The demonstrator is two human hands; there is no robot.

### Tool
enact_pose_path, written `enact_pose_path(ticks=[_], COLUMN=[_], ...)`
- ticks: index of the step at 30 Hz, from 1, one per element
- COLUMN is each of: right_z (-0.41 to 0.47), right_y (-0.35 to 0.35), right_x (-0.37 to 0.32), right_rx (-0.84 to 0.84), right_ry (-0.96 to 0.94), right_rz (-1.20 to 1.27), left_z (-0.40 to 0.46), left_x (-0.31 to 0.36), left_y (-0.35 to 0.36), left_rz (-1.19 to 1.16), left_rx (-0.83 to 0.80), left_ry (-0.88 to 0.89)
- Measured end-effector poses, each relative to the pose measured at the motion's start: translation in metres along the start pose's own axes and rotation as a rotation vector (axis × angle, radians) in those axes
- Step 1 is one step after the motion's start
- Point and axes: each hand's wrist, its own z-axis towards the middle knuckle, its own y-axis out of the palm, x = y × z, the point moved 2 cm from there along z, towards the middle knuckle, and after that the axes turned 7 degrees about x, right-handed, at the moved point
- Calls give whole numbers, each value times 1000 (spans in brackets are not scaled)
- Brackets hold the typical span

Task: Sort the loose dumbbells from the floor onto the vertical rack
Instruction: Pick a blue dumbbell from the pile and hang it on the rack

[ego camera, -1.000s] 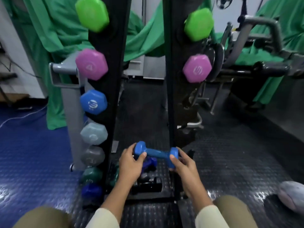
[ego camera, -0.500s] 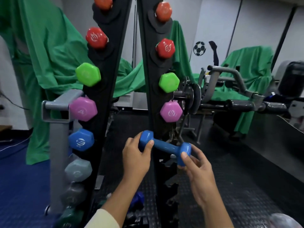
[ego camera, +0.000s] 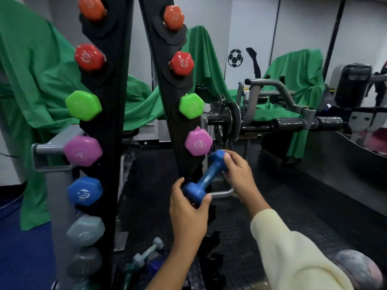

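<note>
Both hands, left hand (ego camera: 189,208) and right hand (ego camera: 236,172), are gripping the blue dumbbell (ego camera: 206,178); it is probably needing levelling toward the rack (ego camera: 167,101) slot under the pink dumbbell (ego camera: 198,142).

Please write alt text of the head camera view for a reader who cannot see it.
Both hands hold a blue dumbbell tilted beside the right post of a black vertical rack: left hand on its lower head, right hand on its upper. Coloured dumbbells fill the rack; some lie on the floor.
</note>
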Motion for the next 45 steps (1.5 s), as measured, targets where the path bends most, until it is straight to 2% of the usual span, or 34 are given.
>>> enact_pose_path(ticks=[2, 4, 6, 8, 10, 12, 19, 22, 24, 26, 29, 32, 34, 36, 39, 42, 45], right_z=[7, 13, 23, 28, 31, 28, -4, -47, -89, -125, -148, -146, -139, -131, -127, -132, -135], right_y=[15, 36, 53, 56, 56, 56, 54, 35, 28, 31, 44, 64, 79, 91, 98, 97, 90], right_x=[-6, -18, -13, 14, 57, 77, 44, 23, 7, -9, -20, -23, -23, -24, -19, -3, 10], right_rx=[-5, -88, -179, -203, -188, -175, -121, 10, 125, 145, 101, 45, 110, 192, 258, 262, 249], right_ry=[-100, -151, -87, 45, 130, 127, 220, 142, 27, -29, -67, -28, -44, -54, -54, -74, -69], right_rz=[-93, -200, -246, -110, 14, 31, 132, 49, -18, -66, -215, -360, -366, -324, -269, -121, 45], left_z=[-6, -10, -9, -2, 9, 16, 25, 41, 66, 96, 124, 134, 130, 135, 144, 135, 133], left_x=[-3, -4, 2, 12, 18, 18, 3, -23, -45, -57, -44, -20, -16, -35, -76, -31, -23], left_y=[9, 12, 11, 4, -4, -10, -21, -30, -32, -26, -8, 12, 22, 30, 34, 19, 16], left_rz=[6, -14, -13, 2, 41, 66, 58, -110, -147, -131, -126, -186, -344, -427, -374, -173, -120], left_rx=[-4, 20, 54, 71, 59, 16, -102, -38, 17, 15, -102, -255, -409, -510, -615, -583, -619], left_ry=[-19, -61, -72, -17, 30, 49, 138, 6, -74, -120, -176, -268, -414, -473, -391, -281, -227])
